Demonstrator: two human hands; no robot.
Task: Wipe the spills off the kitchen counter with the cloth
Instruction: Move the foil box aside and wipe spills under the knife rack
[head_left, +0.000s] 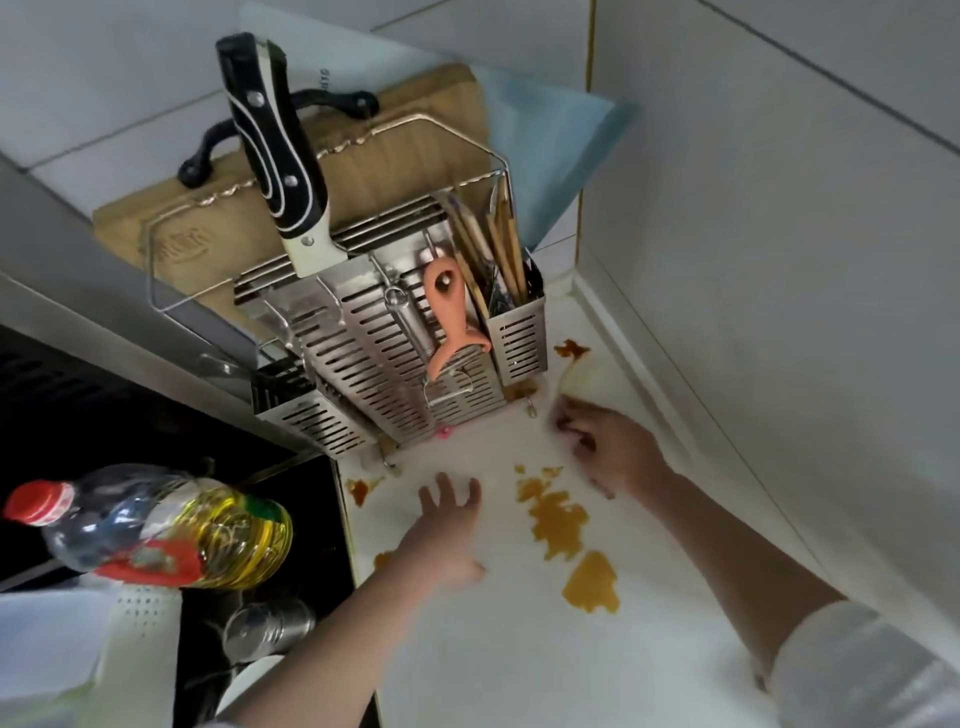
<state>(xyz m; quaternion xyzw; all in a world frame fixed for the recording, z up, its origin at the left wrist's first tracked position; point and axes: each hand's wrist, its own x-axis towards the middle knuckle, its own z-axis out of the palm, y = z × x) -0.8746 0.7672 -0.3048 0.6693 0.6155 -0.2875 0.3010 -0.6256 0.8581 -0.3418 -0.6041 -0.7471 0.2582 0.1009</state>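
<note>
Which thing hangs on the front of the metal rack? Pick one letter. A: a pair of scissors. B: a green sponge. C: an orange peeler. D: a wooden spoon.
C: an orange peeler hangs on the slotted front of the metal rack, beside the holder of chopsticks; no scissors, sponge or spoon hangs there.

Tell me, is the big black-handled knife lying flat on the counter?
No, the knife stands handle-up in the metal rack, above the counter.
</note>
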